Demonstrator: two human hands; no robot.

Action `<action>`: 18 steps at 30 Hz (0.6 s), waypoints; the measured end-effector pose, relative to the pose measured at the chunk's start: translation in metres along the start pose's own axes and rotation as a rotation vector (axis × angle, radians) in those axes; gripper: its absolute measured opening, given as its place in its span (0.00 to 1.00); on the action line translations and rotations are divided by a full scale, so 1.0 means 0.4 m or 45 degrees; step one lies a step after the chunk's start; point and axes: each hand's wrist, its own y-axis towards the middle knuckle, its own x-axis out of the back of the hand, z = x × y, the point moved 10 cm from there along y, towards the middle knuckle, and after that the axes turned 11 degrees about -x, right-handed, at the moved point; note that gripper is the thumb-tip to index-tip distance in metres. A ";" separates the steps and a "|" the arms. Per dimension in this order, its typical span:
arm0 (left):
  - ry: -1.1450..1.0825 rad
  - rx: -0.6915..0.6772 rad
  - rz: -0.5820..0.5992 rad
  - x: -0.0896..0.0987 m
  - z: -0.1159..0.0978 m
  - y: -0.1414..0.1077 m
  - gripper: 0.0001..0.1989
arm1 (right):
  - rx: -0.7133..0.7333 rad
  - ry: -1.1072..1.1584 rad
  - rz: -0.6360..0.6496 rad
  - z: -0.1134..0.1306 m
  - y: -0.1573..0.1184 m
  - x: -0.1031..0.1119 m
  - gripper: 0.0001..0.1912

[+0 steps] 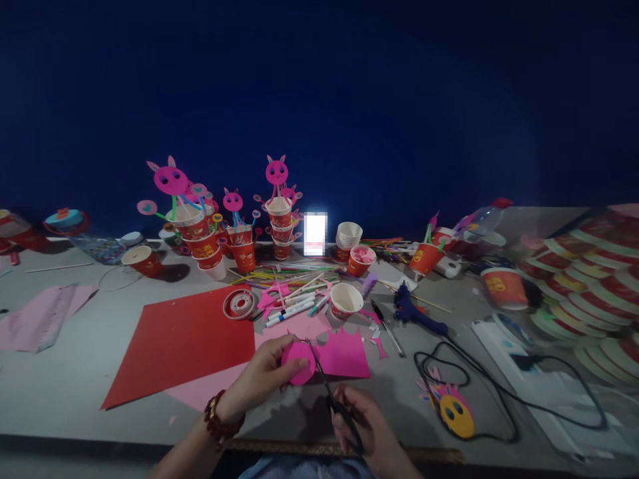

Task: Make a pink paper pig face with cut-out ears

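Between the thumb and fingers of my left hand point(272, 372) is a round magenta paper disc point(295, 371). My right hand point(360, 416) grips a pair of black-handled scissors point(344, 422), whose blades point up and away, right at the disc's right edge. Just behind the disc lies a magenta sheet point(347, 356) with scalloped cut-outs along its top edge. Pale pink paper point(212, 386) and a large red sheet point(184, 346) lie to the left of my hands.
Several markers point(292, 309), a tape roll point(241, 303) and a paper cup point(346, 301) stand beyond my hands. Cup figures point(202, 246) line the back left. A glue gun point(417, 313) with a looping cord, a yellow-faced figure point(456, 416) and stacked cups point(589, 279) are at right.
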 end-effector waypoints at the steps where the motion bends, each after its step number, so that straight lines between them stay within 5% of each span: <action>1: 0.001 -0.001 -0.004 0.001 0.000 0.001 0.18 | 0.007 0.006 -0.002 -0.002 0.001 0.001 0.35; 9: -0.048 0.011 -0.054 0.004 0.012 0.005 0.18 | 0.044 -0.028 -0.016 -0.007 0.004 0.007 0.34; 18: 0.015 -0.004 0.057 -0.017 -0.008 -0.001 0.15 | 0.105 -0.050 0.066 0.025 -0.004 -0.011 0.34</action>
